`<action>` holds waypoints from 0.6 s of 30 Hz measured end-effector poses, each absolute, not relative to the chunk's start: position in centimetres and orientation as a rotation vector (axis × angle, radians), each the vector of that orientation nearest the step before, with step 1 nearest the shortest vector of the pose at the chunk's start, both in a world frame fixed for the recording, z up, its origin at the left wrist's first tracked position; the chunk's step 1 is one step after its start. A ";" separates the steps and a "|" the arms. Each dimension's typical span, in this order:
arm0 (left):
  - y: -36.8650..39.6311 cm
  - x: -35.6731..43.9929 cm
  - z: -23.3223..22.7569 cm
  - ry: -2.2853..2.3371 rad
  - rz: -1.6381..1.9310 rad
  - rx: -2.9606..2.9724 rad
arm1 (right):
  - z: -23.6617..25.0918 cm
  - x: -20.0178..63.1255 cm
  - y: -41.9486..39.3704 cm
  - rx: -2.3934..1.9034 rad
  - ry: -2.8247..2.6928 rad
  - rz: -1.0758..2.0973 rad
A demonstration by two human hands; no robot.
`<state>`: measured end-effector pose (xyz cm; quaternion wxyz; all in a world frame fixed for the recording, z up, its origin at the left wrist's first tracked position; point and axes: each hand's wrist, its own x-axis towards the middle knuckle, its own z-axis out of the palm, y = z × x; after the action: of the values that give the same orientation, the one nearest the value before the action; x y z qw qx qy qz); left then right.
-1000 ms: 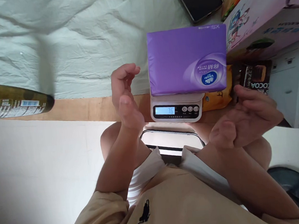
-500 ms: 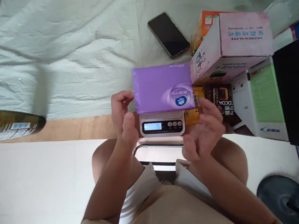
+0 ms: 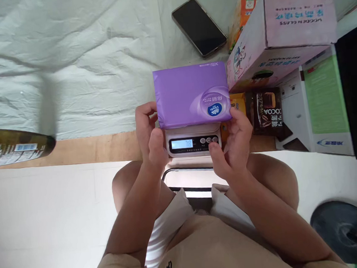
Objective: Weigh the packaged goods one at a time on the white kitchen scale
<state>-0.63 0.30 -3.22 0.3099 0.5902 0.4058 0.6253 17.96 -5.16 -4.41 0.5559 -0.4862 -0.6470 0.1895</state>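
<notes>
A purple Vinda tissue pack [image 3: 187, 93] lies on a white digital kitchen scale [image 3: 195, 150], covering its platform; the lit display [image 3: 182, 144] appears to read 78. At the pack's lower left side is my left hand [image 3: 150, 138], thumb apart from its bent fingers, the fingertips close against the pack's edge. My right hand [image 3: 235, 141] is at the opposite side, with its index finger at the pack's lower right corner and its thumb near the scale's buttons. Thumb and fingers stand apart there too. Whether either hand presses on the pack I cannot tell.
Behind the pack lies a black phone [image 3: 199, 27]. To the right stand a pink box [image 3: 298, 17], an orange package [image 3: 243, 15], a brown cocoa snack pack [image 3: 267, 111] and a green-and-white box [image 3: 325, 100]. A dark bottle [image 3: 13, 145] lies at the left on the cloth's edge.
My right hand has moved inward to the pack's right corner and the scale's front corner. My left hand has shifted slightly toward the scale. The display went from about 76 to 78.
</notes>
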 end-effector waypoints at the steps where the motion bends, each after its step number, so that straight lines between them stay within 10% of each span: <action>1: 0.3 -0.6 -3.3 1.072 1.653 1.561 | -4.6 18.0 -5.1 -1.123 -1.531 0.426; 18: 0.3 0.6 -3.0 1.070 1.745 1.601 | -4.9 18.4 -4.7 -1.082 -1.438 0.309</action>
<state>0.56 0.27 -2.98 0.2682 0.5935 0.3966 0.6469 18.39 -4.71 -4.91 0.6112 -0.4689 -0.6233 0.1340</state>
